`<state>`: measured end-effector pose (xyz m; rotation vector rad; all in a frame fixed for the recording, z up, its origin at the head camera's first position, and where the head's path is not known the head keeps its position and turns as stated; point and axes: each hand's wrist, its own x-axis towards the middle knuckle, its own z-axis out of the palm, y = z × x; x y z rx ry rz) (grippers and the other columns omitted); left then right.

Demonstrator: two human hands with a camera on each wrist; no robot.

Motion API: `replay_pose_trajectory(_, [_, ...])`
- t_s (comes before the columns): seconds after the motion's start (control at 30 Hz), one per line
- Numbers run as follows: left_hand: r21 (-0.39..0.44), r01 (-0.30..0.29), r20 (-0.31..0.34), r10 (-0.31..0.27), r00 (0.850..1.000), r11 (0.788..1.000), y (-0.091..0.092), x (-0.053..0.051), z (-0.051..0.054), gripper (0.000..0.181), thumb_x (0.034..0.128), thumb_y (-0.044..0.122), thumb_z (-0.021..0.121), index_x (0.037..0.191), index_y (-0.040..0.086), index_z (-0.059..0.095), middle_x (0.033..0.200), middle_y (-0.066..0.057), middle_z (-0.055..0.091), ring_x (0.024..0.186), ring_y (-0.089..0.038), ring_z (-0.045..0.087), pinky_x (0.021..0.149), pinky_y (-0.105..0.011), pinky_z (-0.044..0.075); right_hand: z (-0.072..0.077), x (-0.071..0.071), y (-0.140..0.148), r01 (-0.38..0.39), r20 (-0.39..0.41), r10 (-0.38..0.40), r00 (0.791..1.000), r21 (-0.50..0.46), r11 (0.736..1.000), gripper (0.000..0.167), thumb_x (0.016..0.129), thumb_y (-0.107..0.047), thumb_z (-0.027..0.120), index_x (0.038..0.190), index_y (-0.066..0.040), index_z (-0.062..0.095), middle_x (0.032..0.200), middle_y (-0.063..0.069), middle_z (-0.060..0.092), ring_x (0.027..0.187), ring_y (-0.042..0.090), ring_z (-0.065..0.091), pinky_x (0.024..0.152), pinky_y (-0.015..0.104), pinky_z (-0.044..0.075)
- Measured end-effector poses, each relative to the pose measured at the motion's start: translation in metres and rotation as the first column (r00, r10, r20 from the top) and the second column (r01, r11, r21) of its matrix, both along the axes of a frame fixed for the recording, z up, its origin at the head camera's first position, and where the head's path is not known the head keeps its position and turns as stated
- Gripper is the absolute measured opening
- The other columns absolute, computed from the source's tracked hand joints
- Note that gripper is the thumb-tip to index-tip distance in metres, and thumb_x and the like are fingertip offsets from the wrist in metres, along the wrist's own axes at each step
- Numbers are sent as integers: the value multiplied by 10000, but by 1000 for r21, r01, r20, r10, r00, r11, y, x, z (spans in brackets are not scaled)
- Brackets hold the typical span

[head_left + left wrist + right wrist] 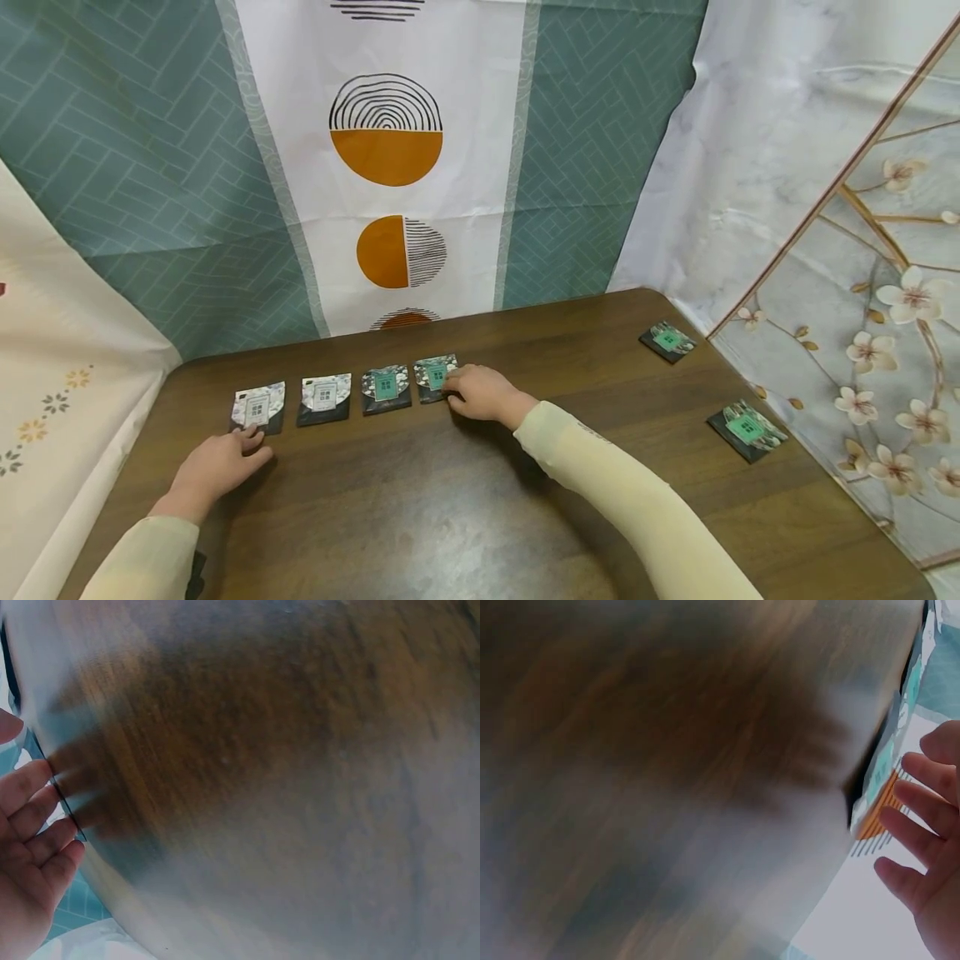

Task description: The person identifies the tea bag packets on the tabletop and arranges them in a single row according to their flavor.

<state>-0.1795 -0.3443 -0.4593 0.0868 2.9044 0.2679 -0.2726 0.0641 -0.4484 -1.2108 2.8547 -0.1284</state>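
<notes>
Several small flat packets stand in a row on the brown wooden table. At the left end is a white-and-black packet (pixel 257 408) with a pale label. My left hand (pixel 217 468) has its fingertips at that packet's near edge. A second white-and-black packet (pixel 324 398) lies beside it, followed by a green-labelled dark packet (pixel 386 389). Another green-labelled packet (pixel 434 377) ends the row on the right. My right hand (pixel 483 393) is at its right side, covering part of it. In the right wrist view, the right hand's fingers (pixel 922 806) are spread and loosely bent beside the packet.
On the right side of the table (pixel 420 508) lie two more green-labelled packets, a far one (pixel 668 341) and a nearer one (pixel 747 430). A patterned curtain (pixel 585 167) hangs behind the table. A small dark object (pixel 197 575) shows partly beside the left sleeve.
</notes>
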Motion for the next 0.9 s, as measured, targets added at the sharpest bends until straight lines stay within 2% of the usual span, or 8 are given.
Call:
replay_pose_trajectory(0.27, [11,4,-7,-4,1000,1000,-2,1,-1,579,978,367,583,1316,-102,618,1425,-352,524,1250,-622,519,949,-682,491,8,19,36,-5,-4,5,1000,-36,999,316,1027,-209,580,1276,-68,714,1387,116,679,1278,289,650,1107,435,516])
replay_pose_trajectory(0.4, [16,3,-6,-3,1000,1000,-3,0,-2,592,978,381,587,1320,-101,613,1430,-357,518,1257,-630,508,961,-689,480,13,31,60,21,12,-20,1000,-73,997,320,1029,-208,583,1281,-59,711,1387,131,678,1282,309,648,1100,465,519])
replay_pose_trajectory(0.6, [19,-8,-2,8,1000,1000,-4,0,-2,594,979,375,575,1343,-94,593,1459,-356,485,1282,-634,484,981,-702,466,16,49,99,105,52,-99,994,-135,985,326,1027,-195,593,1296,-45,698,1411,160,655,1315,345,621,1105,517,504])
replay_pose_trajectory(0.9, [12,-1,6,1,1000,1000,-2,-1,-1,604,980,393,571,1343,-89,597,1463,-356,483,1283,-633,485,980,-698,469,10,76,161,258,79,-247,966,-214,942,361,1024,-158,592,1347,-8,650,1433,222,619,1318,423,592,1066,586,502])
